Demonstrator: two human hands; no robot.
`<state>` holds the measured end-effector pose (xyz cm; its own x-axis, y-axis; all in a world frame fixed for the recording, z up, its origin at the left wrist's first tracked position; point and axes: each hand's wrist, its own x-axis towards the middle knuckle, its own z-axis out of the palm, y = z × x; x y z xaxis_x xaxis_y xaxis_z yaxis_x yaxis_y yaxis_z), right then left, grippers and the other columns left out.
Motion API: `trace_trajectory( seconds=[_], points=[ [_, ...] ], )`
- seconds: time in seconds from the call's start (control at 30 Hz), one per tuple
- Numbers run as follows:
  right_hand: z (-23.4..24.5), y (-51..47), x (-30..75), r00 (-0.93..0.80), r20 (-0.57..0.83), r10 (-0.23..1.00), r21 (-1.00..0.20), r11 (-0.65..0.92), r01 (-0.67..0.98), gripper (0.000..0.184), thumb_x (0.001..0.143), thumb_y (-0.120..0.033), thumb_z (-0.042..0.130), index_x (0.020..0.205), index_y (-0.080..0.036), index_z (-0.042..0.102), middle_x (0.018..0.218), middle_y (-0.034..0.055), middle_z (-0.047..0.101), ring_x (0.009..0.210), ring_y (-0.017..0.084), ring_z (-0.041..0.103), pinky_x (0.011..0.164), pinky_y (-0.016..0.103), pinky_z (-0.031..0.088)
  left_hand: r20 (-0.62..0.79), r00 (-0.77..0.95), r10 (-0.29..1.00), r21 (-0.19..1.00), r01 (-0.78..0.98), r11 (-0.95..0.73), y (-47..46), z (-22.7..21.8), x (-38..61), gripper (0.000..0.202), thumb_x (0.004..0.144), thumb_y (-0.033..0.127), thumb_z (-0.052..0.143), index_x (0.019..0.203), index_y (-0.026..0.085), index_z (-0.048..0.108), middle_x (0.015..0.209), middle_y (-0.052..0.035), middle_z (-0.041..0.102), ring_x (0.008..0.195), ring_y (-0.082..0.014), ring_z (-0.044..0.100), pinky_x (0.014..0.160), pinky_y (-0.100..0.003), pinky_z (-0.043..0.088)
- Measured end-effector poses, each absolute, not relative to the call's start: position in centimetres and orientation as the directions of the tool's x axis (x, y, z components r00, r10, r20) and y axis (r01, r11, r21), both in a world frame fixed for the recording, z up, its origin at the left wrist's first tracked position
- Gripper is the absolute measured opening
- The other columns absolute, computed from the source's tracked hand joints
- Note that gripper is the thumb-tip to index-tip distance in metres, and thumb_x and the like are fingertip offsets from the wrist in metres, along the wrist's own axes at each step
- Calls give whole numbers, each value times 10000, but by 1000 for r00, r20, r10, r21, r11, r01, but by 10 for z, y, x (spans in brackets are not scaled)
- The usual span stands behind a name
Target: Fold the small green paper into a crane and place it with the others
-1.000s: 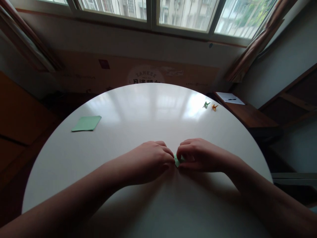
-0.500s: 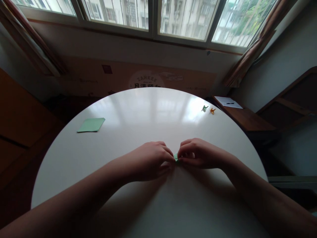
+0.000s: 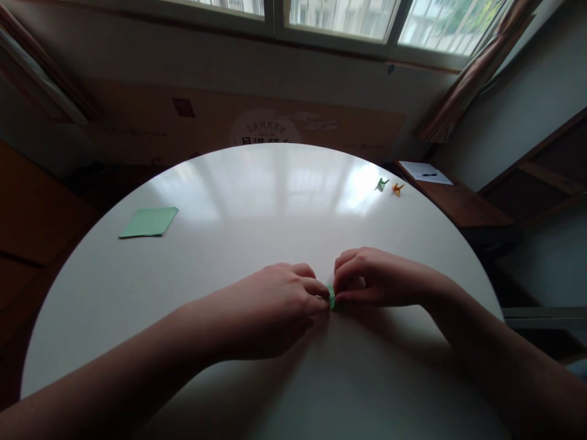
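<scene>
A small folded piece of green paper [image 3: 331, 296] lies on the round white table [image 3: 257, 201], pinched between both hands and mostly hidden by the fingers. My left hand [image 3: 270, 308] is closed with its fingertips on the paper's left side. My right hand [image 3: 373, 278] is curled and grips the paper's right side. Both hands rest low on the tabletop near its middle front.
A stack of green paper sheets [image 3: 147, 222] lies at the table's left. Two small folded figures, one green [image 3: 380, 184] and one orange [image 3: 397, 189], stand at the far right. A wooden side table with a paper and pen [image 3: 424, 173] is beyond.
The hands stay pinched on the green paper and have shifted slightly. The camera view tilted down a little, so the table appears higher in the frame.
</scene>
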<state>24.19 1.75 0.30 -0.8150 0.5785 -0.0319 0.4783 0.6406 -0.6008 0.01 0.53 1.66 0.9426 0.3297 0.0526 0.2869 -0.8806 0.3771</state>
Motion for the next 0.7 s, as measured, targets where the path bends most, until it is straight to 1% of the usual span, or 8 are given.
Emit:
trace_trajectory(
  seconds=[0.13, 0.23, 0.33, 0.57, 0.7],
  points=[
    [3, 18, 243, -813, -39, 581, -601, 636, 484, 52, 869, -221, 712, 848, -178, 731, 801, 12, 679, 722, 123, 601, 676, 234, 460, 87, 944, 319, 361, 268, -893, 4, 13, 1, 218, 874, 63, 566, 931, 221, 706, 944, -20, 743, 927, -205, 650, 873, -314, 493],
    [4, 18, 245, -821, -50, 569, -638, 614, 465, 71, 879, -230, 701, 865, -167, 731, 814, 24, 683, 726, 127, 607, 693, 237, 470, 129, 941, 313, 361, 249, -898, 4, 11, 0, 236, 882, 69, 556, 952, 227, 716, 958, -36, 746, 940, -215, 655, 874, -318, 492],
    [5, 18, 246, -826, -49, 561, -649, 611, 453, 58, 880, -204, 689, 885, -166, 733, 839, 31, 688, 745, 131, 612, 711, 239, 474, 128, 944, 305, 345, 246, -906, 4, 9, -1, 256, 898, 79, 542, 994, 235, 720, 988, -44, 745, 943, -220, 653, 872, -323, 491],
    [7, 16, 242, -816, -64, 574, -596, 634, 492, 60, 858, -135, 674, 880, -169, 719, 833, 12, 667, 767, 125, 585, 715, 236, 444, 87, 940, 329, 339, 283, -897, 3, 9, 0, 232, 882, 72, 571, 982, 225, 714, 979, -18, 730, 942, -200, 637, 892, -321, 478],
    [7, 16, 240, -803, -81, 590, -561, 639, 526, 55, 848, -134, 665, 860, -176, 699, 820, 7, 653, 784, 136, 579, 709, 247, 431, 60, 940, 337, 343, 297, -891, 3, 10, 1, 231, 885, 67, 567, 987, 218, 709, 989, -8, 719, 967, -198, 624, 915, -328, 466]
  ],
)
